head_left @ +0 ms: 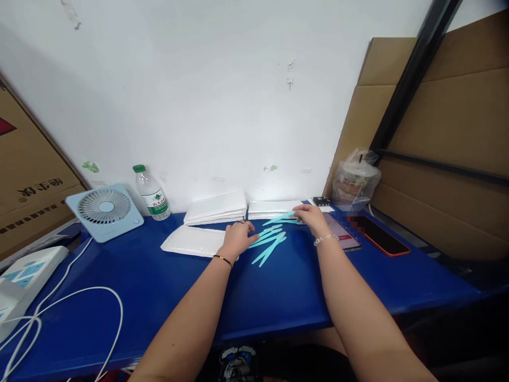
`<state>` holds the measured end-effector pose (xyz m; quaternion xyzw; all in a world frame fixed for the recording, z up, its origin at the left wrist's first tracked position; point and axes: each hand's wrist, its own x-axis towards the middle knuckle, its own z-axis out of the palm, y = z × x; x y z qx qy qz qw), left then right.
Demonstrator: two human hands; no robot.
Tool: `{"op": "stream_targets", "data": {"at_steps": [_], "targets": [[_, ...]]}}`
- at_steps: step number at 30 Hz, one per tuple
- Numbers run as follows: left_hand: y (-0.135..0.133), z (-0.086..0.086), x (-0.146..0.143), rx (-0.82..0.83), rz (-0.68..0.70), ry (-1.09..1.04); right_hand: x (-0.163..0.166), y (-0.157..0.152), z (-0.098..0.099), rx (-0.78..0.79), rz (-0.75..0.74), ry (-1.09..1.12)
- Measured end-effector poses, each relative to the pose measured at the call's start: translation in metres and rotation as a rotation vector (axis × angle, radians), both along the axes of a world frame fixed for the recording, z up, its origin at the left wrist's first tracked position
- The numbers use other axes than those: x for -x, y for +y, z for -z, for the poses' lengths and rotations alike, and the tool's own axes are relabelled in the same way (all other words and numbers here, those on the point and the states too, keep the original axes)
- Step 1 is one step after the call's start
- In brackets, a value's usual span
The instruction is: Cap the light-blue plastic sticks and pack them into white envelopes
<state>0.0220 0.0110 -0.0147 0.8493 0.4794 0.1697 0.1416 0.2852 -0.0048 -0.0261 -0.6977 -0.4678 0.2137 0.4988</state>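
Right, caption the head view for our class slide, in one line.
Over a blue table, the right hand holds a turquoise strip, the left hand beside more loose strips.

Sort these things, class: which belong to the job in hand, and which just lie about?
Likely in the job:
Thin turquoise strips, one in the right hand
Flat white packets

Apparently lying about:
Square pale-blue fan
Clear plastic bottle with green cap
Orange-edged black phone
Lidded cup in clear plastic bag
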Motion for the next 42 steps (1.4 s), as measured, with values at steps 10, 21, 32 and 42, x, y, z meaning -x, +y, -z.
{"op": "stream_targets", "data": {"at_steps": [10,21,32,42], "targets": [[0.006,0.010,-0.004,0.155,-0.020,-0.096,0.008,-0.005,-0.007,0.002,-0.109,-0.173],[0.009,0.011,-0.008,0.238,0.127,-0.415,0.037,-0.013,-0.023,-0.090,-0.553,0.217],[-0.024,0.003,-0.018,-0.006,0.029,0.021,-0.019,-0.006,0.000,0.035,-0.064,-0.194],[-0.034,0.005,-0.027,-0.021,0.445,0.045,-0.002,-0.008,0.002,0.094,-0.404,-0.522]]}}
